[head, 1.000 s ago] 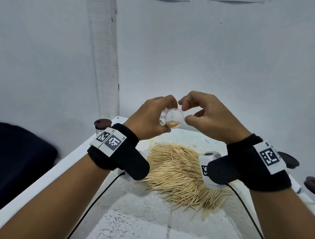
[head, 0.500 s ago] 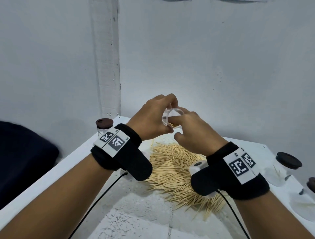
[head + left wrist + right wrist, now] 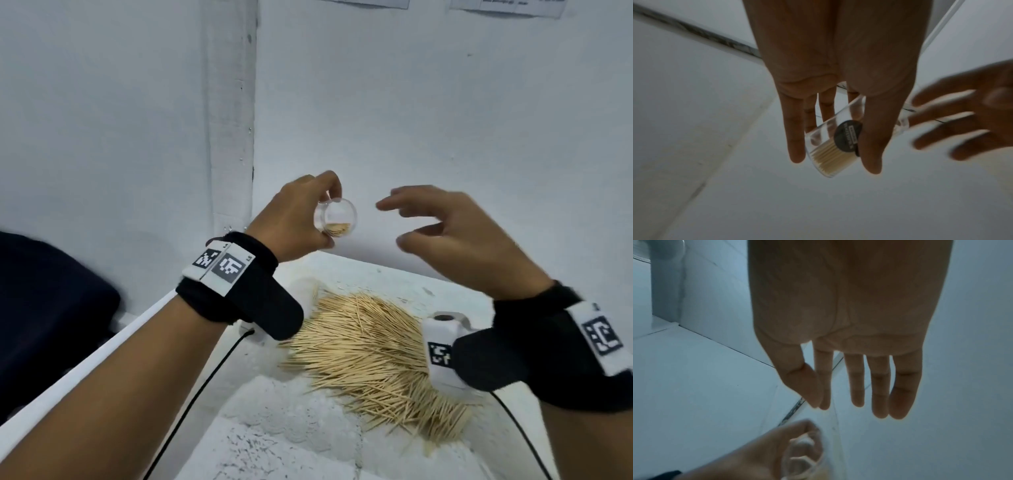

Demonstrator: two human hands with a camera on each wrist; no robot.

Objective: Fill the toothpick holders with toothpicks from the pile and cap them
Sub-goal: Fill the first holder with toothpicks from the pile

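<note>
right hand (image 3: pixel 966 121) blurred, holder (image 3: pixel 807 456) indistinct

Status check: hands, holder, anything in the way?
Left hand grips clear holder, tilted, uncapped, few toothpicks inside. Right hand open, empty, beside it. Toothpick pile on table below. Nothing blocking.
</note>
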